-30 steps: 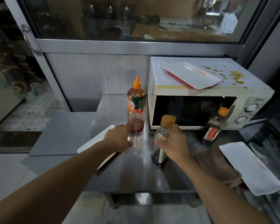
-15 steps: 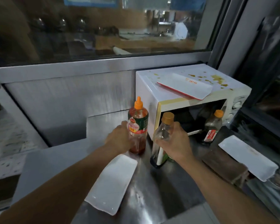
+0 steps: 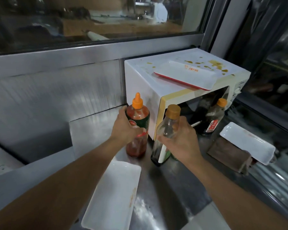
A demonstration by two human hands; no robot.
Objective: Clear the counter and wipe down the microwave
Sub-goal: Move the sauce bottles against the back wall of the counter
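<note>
My left hand (image 3: 123,128) grips a red sauce bottle (image 3: 137,117) with an orange nozzle, standing on the steel counter (image 3: 170,188). My right hand (image 3: 183,140) holds a nearly empty clear bottle (image 3: 169,123) with a tan cap, tilted slightly, dark liquid at its bottom. Behind both stands a white microwave (image 3: 143,83), its top spattered with brown stains. A white tray with a red rim (image 3: 184,77) lies on the microwave. A third dark sauce bottle (image 3: 214,117) with an orange cap stands in front of the microwave door.
A white rectangular plate (image 3: 113,193) lies on the counter near me, left of centre. Another white plate (image 3: 248,145) rests at the right on a brown cloth (image 3: 228,155). A steel backsplash and a glass window rise behind.
My left hand has closed round the red sauce bottle it was reaching for a second ago. The view has shifted left and closer. My right hand keeps hold of the clear bottle.
</note>
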